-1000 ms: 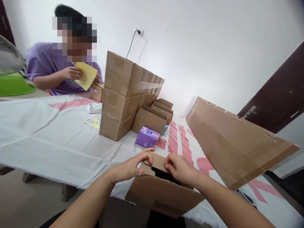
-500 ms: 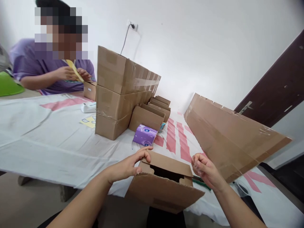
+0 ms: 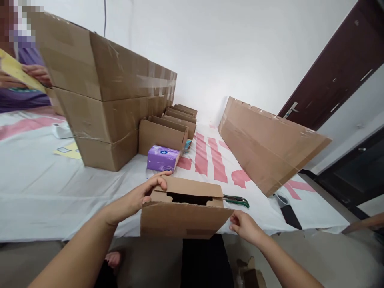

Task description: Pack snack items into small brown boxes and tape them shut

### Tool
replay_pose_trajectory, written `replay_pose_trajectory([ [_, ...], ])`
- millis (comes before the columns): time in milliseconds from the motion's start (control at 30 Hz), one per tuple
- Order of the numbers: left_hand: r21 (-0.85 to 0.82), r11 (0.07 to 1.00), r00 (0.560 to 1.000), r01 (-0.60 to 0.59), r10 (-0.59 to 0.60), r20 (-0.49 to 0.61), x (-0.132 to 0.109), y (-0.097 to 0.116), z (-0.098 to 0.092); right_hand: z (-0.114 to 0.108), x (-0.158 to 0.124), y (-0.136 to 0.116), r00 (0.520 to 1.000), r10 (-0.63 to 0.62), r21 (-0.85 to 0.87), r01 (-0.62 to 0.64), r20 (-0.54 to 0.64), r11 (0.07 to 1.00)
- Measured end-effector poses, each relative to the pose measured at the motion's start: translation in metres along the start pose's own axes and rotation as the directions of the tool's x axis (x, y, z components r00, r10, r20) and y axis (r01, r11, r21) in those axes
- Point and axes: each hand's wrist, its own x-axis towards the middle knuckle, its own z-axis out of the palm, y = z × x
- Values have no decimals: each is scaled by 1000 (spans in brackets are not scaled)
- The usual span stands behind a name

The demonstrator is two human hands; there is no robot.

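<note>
On white tablecloth point(image 3: 36, 192), box point(image 3: 184, 219) in left hand point(image 3: 140, 197)

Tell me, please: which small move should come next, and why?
Perhaps the right hand should lift the near flap of the box: this flap leans outward, the opening shows behind it, the right hand is at its right corner, and the left hand holds the box's left end.

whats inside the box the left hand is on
Only a dark opening shows between the flaps of the cardboard box. The flaps cover the rest, so whether anything lies inside cannot be told.
</note>
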Motion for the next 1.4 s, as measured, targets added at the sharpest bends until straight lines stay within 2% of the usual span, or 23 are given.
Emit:
replay_pose_trajectory([
  [167, 6, 1000, 1000, 16, -16, -24, -5, -1, 0, -3, -8, 7, 986, -117, -136, 100, -122, 986],
  [300, 41, 996, 989, -75, 80, -121, -7, -3, 4, -8, -11, -3, 933, -266, -95, 250, -244, 964],
  [367, 44, 987, 959, -152, 158, -234, -8, -2, 7, -15, -12, -18, 877, -357, -61, 357, -323, 932],
  [467, 225, 951, 858, -211, 290, -423, -8, 5, 10, -29, -12, -49, 775, -486, -4, 529, -404, 848],
  [533, 353, 903, 821, -243, 386, -421, -7, 13, 10, -36, -10, -72, 719, -573, 67, 644, -393, 762],
  [633, 377, 860, 817, -345, 472, -331, -5, 25, 9, -39, -6, -103, 620, -740, 128, 782, -260, 610],
  [700, 371, 856, 846, -361, 468, -254, -5, 30, 9, -36, -2, -118, 556, -819, 124, 831, -144, 542],
  [733, 372, 858, 875, -354, 444, -192, -5, 32, 9, -33, 0, -123, 537, -838, 120, 842, -93, 526],
  [833, 401, 878, 957, -262, 289, -7, -7, 37, 14, -26, 4, -130, 523, -851, 94, 850, -37, 518],
  [900, 430, 885, 983, -176, 180, 33, -11, 41, 17, -22, 5, -127, 521, -852, 50, 854, -60, 518],
  [967, 451, 884, 991, -126, 128, 27, -14, 46, 20, -20, 5, -121, 509, -853, -7, 858, -117, 513],
  [1033, 450, 884, 991, -126, 133, 16, -17, 49, 20, -16, 3, -113, 478, -853, -73, 862, -209, 501],
  [1100, 420, 897, 988, -137, 157, -12, -19, 50, 18, -8, 1, -103, 433, -827, -131, 854, -360, 504],
  [1167, 381, 913, 982, -148, 180, -49, -20, 50, 18, 3, -2, -95, 407, -739, -137, 822, -537, 552],
  [1233, 373, 915, 977, -155, 197, -78, -20, 50, 21, 16, -6, -89, 411, -622, -87, 786, -666, 612],
  [1300, 405, 900, 971, -160, 218, -101, -21, 50, 26, 28, -11, -86, 425, -544, -23, 773, -723, 635],
  [1400, 472, 865, 944, -169, 280, -176, -23, 51, 30, 41, -16, -86, 427, -514, 33, 792, -744, 610],
])
